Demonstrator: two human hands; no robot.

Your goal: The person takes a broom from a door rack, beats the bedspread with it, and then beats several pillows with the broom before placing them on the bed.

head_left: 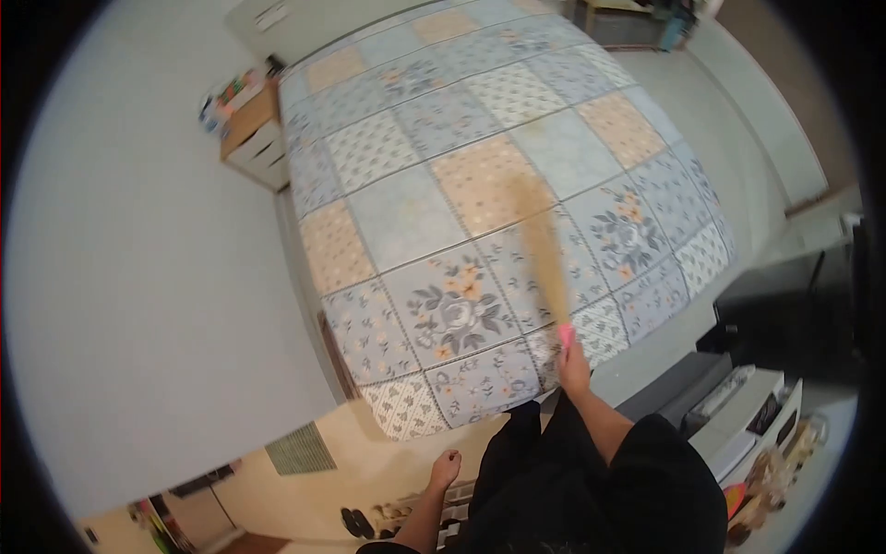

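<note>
A straw hand broom (544, 254) with a pink handle is in my right hand (573, 367), fingers wrapped round the grip. Its bristles point away from me over the bed and look blurred. Beneath it spreads a patchwork bedspread (406, 222) in blue, peach and white squares with grey and orange flowers. My left hand (447, 468) hangs low beside my body, off the foot of the bed, its fingers curled in with nothing in them.
A small wooden-topped drawer unit (256, 138) with things on it stands left of the bed's head. At right are a black cabinet-like object (784, 314) and a white unit (738, 420). A green mat (301, 449) and dark slippers (357, 523) lie on the floor.
</note>
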